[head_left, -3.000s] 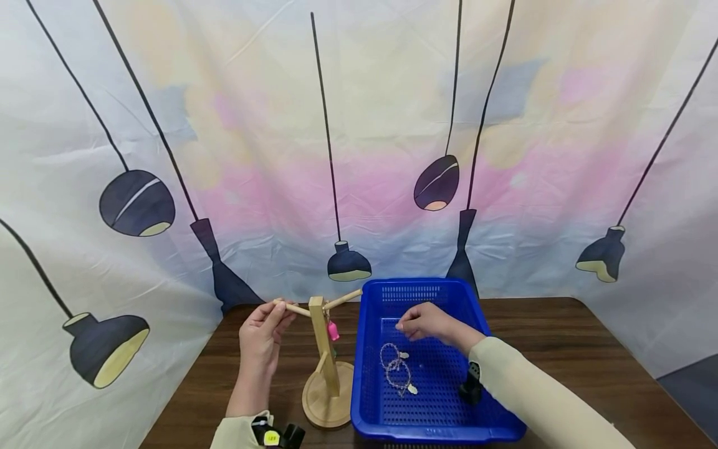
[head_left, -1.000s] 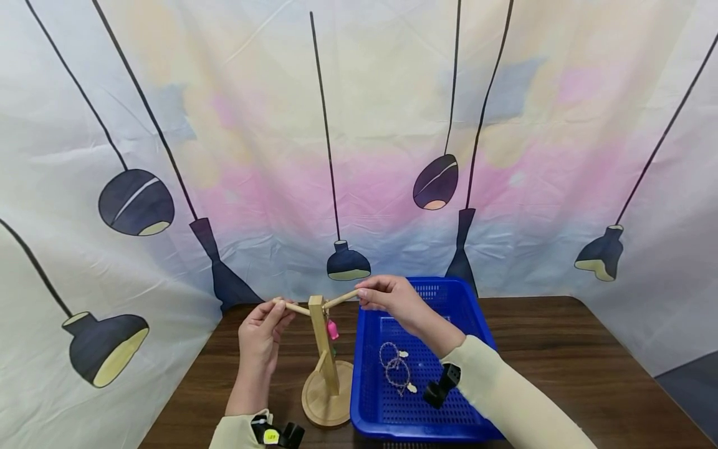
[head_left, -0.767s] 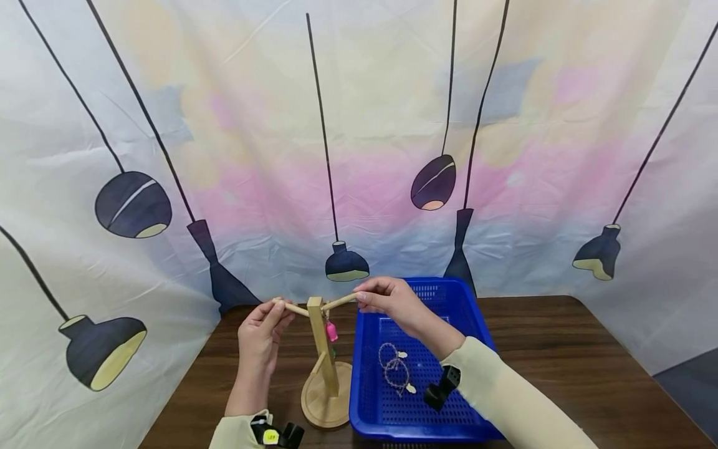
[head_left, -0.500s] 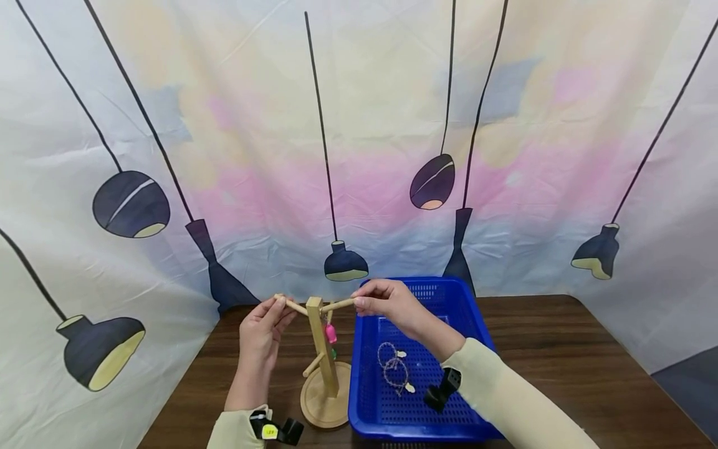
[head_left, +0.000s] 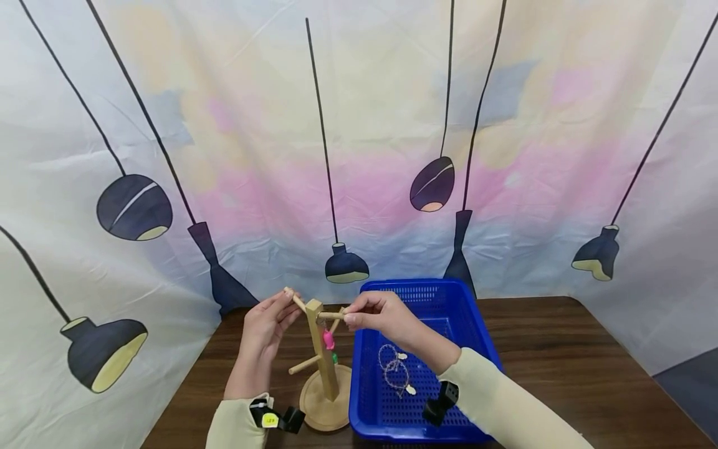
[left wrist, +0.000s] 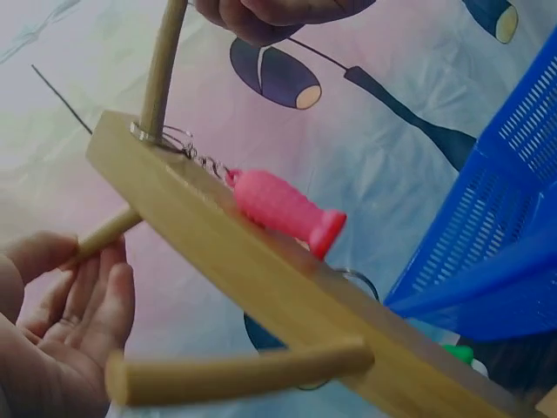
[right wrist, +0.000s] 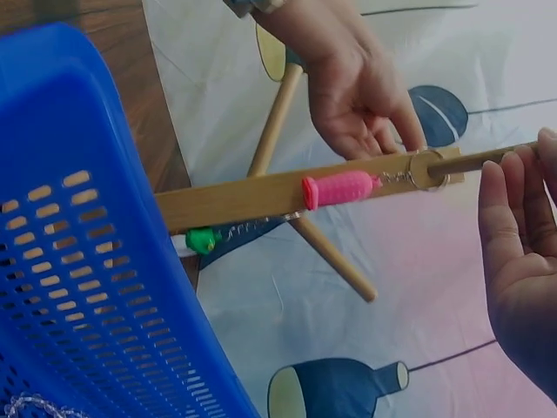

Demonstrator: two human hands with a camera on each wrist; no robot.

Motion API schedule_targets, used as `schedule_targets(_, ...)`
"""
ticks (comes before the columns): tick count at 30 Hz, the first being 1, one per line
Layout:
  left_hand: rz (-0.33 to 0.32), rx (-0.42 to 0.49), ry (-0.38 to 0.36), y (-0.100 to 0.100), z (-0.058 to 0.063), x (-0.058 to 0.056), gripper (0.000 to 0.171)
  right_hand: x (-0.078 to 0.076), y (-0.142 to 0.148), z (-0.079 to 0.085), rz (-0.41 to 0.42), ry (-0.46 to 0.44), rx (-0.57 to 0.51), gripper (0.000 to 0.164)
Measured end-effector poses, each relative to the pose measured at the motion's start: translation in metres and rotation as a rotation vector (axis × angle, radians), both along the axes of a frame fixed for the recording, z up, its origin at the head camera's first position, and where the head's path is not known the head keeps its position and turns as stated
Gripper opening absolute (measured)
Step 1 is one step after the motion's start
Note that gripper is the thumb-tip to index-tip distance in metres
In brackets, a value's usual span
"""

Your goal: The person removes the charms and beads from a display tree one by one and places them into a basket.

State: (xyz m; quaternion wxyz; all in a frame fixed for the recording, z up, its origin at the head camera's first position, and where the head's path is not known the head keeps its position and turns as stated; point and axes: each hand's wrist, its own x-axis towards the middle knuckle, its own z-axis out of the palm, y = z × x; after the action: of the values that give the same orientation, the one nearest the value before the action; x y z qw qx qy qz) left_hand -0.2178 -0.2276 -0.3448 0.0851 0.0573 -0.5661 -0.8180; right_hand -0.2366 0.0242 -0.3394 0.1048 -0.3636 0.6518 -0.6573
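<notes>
A wooden peg stand (head_left: pixel 321 349) with a round base stands left of the blue basket. My left hand (head_left: pixel 265 330) pinches its upper left peg near the end. My right hand (head_left: pixel 384 319) pinches the end of the upper right peg. From that right peg hangs a pink fish-shaped keychain (right wrist: pixel 342 187), its metal ring (right wrist: pixel 416 170) round the peg close to the post. A green and white keychain (right wrist: pixel 203 240) hangs lower on the stand; the basket partly hides it in the right wrist view. A lower peg (left wrist: pixel 239 370) juts out, untouched.
The blue plastic basket (head_left: pixel 367 430) stands right beside the stand, under my right forearm. Inside lie two beaded bracelets (head_left: pixel 396 375) with pale tags. A dark wooden table (head_left: pixel 550 362) carries everything, and a printed cloth (head_left: pixel 269 206) hangs behind.
My right hand has come from over the basket to the right peg. The stand has turned: the right peg swings nearer, the left peg away, and the lower peg points further left.
</notes>
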Motion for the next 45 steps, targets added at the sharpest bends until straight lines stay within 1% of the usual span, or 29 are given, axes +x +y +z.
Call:
schedule_targets(4,-0.013,-0.034,-0.045,0.003,0.005,-0.003,0.03,0.006,-0.005,-0.002,0.004,-0.003,-0.014,0.04)
schedule_targets(7,-0.017,-0.064,-0.063,0.004,0.007,-0.004,0.028,0.011,-0.009,-0.004,0.011,-0.008,-0.035,0.041)
schedule_targets(11,0.003,-0.107,-0.085,0.007,0.009,-0.005,0.024,0.018,-0.016,-0.006,0.02,-0.025,-0.079,0.043)
schedule_targets(16,0.029,-0.143,-0.093,0.012,0.009,-0.01,0.017,0.028,-0.028,-0.009,0.006,-0.075,-0.132,0.048)
schedule_targets(18,0.027,-0.15,-0.09,0.013,0.009,-0.012,0.014,0.032,-0.033,-0.009,-0.011,-0.091,-0.148,0.047)
schedule_targets(21,0.011,-0.145,-0.086,0.015,0.009,-0.015,0.014,0.037,-0.04,-0.01,-0.035,-0.1,-0.16,0.043)
schedule_targets(23,-0.005,-0.142,-0.081,0.014,0.009,-0.016,0.014,0.039,-0.045,-0.01,-0.045,-0.093,-0.165,0.04)
schedule_targets(29,-0.07,-0.156,-0.077,0.014,0.008,-0.019,0.013,0.047,-0.057,-0.012,-0.07,0.024,-0.201,0.035)
schedule_targets(30,-0.079,-0.159,-0.078,0.015,0.008,-0.019,0.014,0.048,-0.059,-0.012,-0.074,0.045,-0.208,0.035)
schedule_targets(32,-0.088,-0.163,-0.084,0.016,0.008,-0.02,0.019,0.049,-0.062,-0.012,-0.071,0.061,-0.214,0.035)
schedule_targets(34,-0.09,-0.17,-0.085,0.016,0.007,-0.021,0.021,0.05,-0.063,-0.012,-0.069,0.061,-0.212,0.034)
schedule_targets(38,-0.093,-0.178,-0.084,0.017,0.006,-0.022,0.017,0.051,-0.065,-0.012,-0.074,0.05,-0.203,0.032)
schedule_targets(41,-0.086,-0.18,-0.082,0.018,0.006,-0.021,0.017,0.052,-0.065,-0.011,-0.076,0.044,-0.204,0.033)
schedule_targets(43,-0.072,-0.205,-0.073,0.017,0.007,-0.019,0.025,0.052,-0.065,-0.011,-0.075,0.04,-0.206,0.033)
schedule_targets(45,-0.043,-0.226,-0.044,0.014,0.009,-0.015,0.039,0.053,-0.065,-0.01,-0.077,0.043,-0.208,0.032)
